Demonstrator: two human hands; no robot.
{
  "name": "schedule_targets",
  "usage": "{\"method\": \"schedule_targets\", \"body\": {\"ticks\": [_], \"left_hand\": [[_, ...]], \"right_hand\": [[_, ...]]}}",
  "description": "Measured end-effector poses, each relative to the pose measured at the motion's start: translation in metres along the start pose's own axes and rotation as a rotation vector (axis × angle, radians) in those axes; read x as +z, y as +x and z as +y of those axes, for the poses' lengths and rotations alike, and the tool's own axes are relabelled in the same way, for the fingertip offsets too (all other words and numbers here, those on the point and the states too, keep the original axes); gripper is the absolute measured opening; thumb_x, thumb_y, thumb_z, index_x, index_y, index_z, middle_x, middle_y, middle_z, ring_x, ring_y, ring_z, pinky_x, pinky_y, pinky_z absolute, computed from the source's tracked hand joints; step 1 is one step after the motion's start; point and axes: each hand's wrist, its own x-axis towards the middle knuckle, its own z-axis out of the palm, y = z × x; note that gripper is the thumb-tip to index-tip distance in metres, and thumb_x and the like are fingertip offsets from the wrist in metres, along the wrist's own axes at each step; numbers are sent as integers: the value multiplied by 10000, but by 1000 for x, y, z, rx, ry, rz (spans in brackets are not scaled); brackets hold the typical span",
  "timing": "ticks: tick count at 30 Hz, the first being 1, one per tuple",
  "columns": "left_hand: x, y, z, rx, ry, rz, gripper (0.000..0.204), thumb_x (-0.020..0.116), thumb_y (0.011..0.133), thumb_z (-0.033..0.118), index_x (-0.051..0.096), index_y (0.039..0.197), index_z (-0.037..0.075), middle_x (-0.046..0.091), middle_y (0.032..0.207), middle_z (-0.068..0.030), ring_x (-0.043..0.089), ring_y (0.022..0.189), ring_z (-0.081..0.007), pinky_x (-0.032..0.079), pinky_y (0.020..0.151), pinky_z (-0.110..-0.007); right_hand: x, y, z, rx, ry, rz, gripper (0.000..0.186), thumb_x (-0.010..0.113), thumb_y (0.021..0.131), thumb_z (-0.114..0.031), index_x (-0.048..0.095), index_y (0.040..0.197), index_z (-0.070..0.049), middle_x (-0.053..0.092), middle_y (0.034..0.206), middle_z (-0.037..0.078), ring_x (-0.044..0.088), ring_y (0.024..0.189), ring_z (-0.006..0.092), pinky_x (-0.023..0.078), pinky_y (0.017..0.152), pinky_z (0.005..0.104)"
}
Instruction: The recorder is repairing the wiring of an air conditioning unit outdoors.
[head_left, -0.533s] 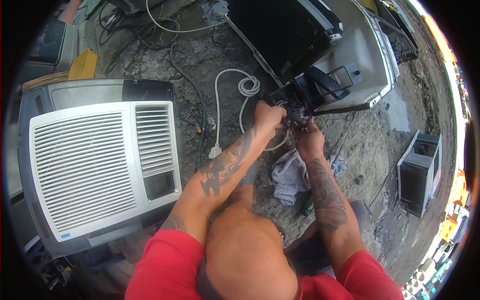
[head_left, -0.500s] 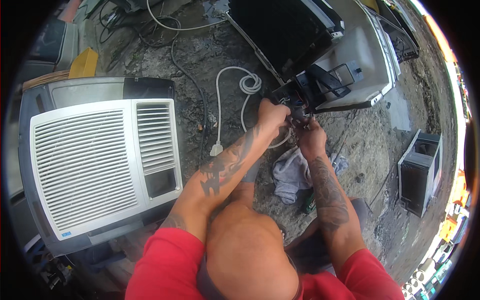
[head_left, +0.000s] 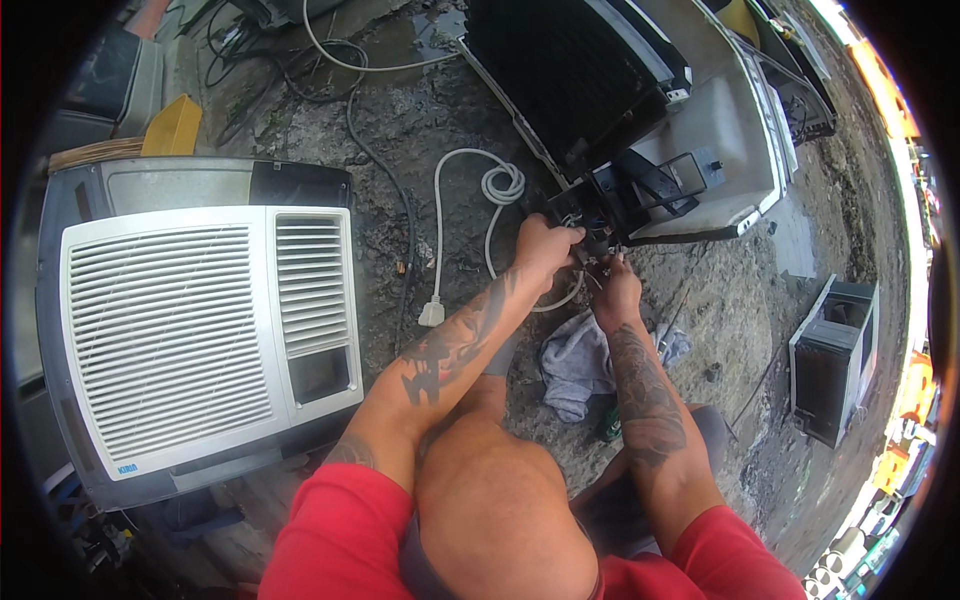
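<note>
**Both hands at the wiring corner of the opened air conditioner**

The left hand [head_left: 545, 245] is closed around a dark part at the corner of the opened air conditioner [head_left: 640, 120], where small wires come out. The right hand [head_left: 615, 290] is just below it, with the fingers pressed together on something thin, probably a wire or a small tool; the view is too small to say which. The white power cord [head_left: 470, 200] lies coiled beside the left hand, with its plug [head_left: 432, 313] further down on the ground.

To do this step well, I think the left hand should keep the part steady while the right one works slowly, and the cord should stay away from the fingers. Thin wires may break if they are pulled hard.

The work is outdoors on a rough, dirty concrete ground [head_left: 720, 300]. A grey rag [head_left: 575, 360] lies under the forearms. A complete white window air conditioner [head_left: 200, 330] stands at the left, and an empty metal casing [head_left: 835, 360] at the right. Black cables [head_left: 380, 170] cross the ground near the top.
</note>
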Motion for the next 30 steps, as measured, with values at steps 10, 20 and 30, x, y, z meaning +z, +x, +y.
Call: {"method": "schedule_targets", "body": {"ticks": [10, 20, 30], "left_hand": [[1, -32, 7, 1063, 1058, 225, 355, 746, 772, 180, 665, 1104, 83, 568, 1145, -119, 512, 1075, -312, 366, 962, -470], [35, 6, 29, 756, 1614, -4, 360, 713, 811, 358, 743, 1061, 101, 659, 1059, -90, 543, 1104, -290, 318, 971, -500], [26, 26, 14, 959, 1405, 73, 259, 710, 784, 330, 751, 891, 98, 638, 974, -74, 541, 1017, -271, 319, 933, -474]], "right_hand": [[3, 4, -13, 94, 186, -39, 167, 559, 1013, -213, 564, 1127, -90, 606, 1021, 28, 629, 901, 192, 485, 798, 356], [4, 3, -11, 185, 219, -86, 160, 566, 964, -146, 574, 1124, -139, 608, 1009, -22, 587, 877, 162, 425, 789, 358], [4, 7, -9, 190, 186, -30, 159, 507, 1006, -172, 565, 1150, -137, 633, 1004, 3, 610, 840, 177, 454, 773, 377]]}}
